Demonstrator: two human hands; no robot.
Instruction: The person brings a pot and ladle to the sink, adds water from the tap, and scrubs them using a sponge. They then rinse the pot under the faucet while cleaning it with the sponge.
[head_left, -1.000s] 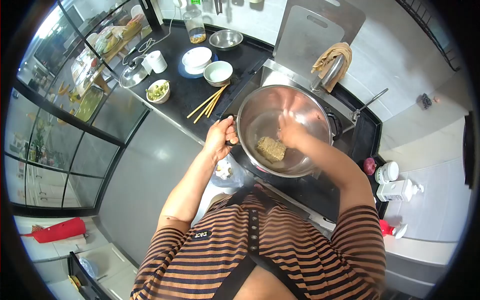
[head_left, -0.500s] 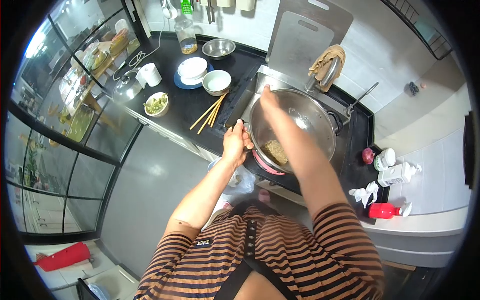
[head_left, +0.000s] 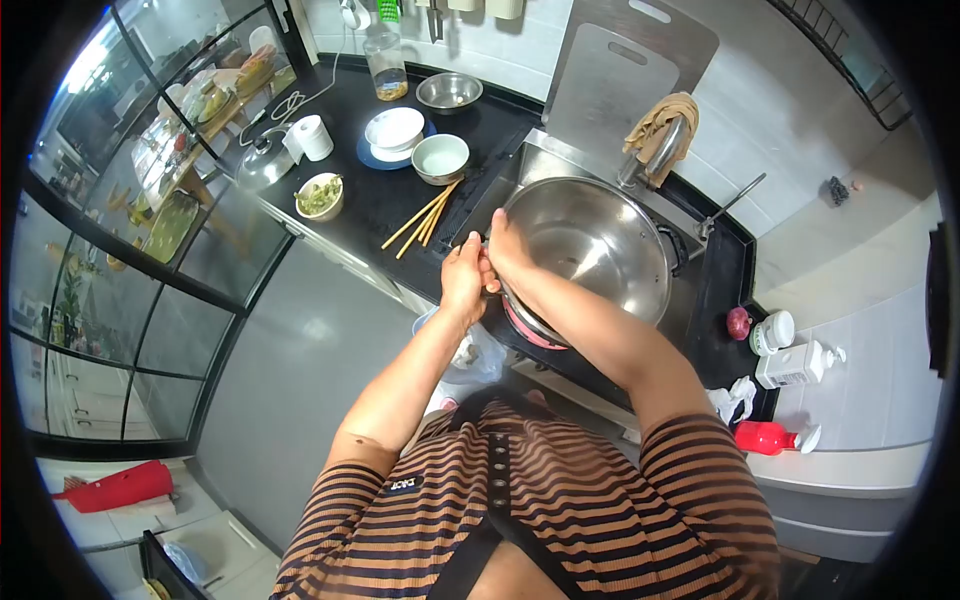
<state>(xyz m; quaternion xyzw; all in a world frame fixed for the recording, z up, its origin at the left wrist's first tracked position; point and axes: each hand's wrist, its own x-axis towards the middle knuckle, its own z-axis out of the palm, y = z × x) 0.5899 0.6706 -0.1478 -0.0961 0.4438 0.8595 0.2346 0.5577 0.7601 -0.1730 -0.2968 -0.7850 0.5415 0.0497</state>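
Note:
A large stainless steel pot [head_left: 610, 240] sits tilted in the sink [head_left: 535, 150], its inside facing me and a black handle [head_left: 676, 250] on its right. At the near left rim, my left hand [head_left: 465, 275] is closed around the other handle, which is mostly covered by the fingers. My right hand [head_left: 510, 248] lies against the inner left wall of the pot, just beside my left hand. Most of its fingers are hidden, and so is anything under them. Below the pot a pink rim [head_left: 533, 328] shows.
Left on the black counter are chopsticks [head_left: 425, 220], a green-white bowl [head_left: 440, 157], stacked white bowls [head_left: 393, 130] and a bowl of greens [head_left: 320, 197]. A faucet [head_left: 665, 150] with a tan cloth [head_left: 660, 122] stands behind. Bottles, including a red one [head_left: 765, 437], stand right.
My right hand has come down and left along the pot wall, toward my left hand. The brown textured lump seen in the pot is now out of sight. My left hand keeps its hold.

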